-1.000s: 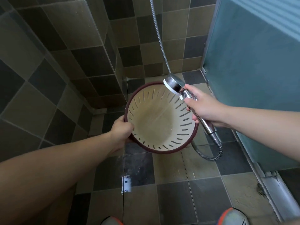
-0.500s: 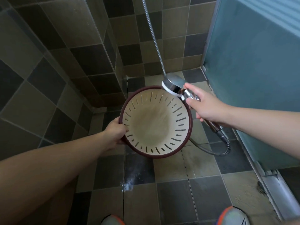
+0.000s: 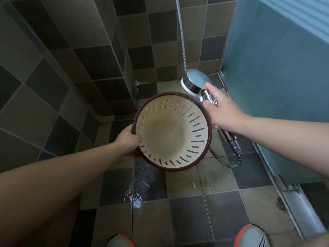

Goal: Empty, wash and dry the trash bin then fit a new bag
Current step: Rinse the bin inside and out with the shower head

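The trash bin (image 3: 167, 134) is a round cream basket with slotted walls and a dark red rim, held above the tiled floor with its opening facing me. My left hand (image 3: 127, 140) grips its rim on the left side. My right hand (image 3: 223, 111) grips the chrome handle of a shower head (image 3: 195, 82) just above the bin's upper right rim. Water streams from the head down into the bin's inside. No bag is in view.
Dark and tan tiled walls (image 3: 74, 56) close in the left and back. A frosted teal door panel (image 3: 277, 72) stands on the right above a metal floor track (image 3: 300, 209). The shower hose (image 3: 229, 164) loops below my right hand. Water splashes on the wet floor (image 3: 137, 193). My shoes (image 3: 249, 236) are at the bottom.
The shower head has lifted and moved up and right of the bin's rim. Water now sprays into the bin from there. The bin has tilted a little in my left hand.
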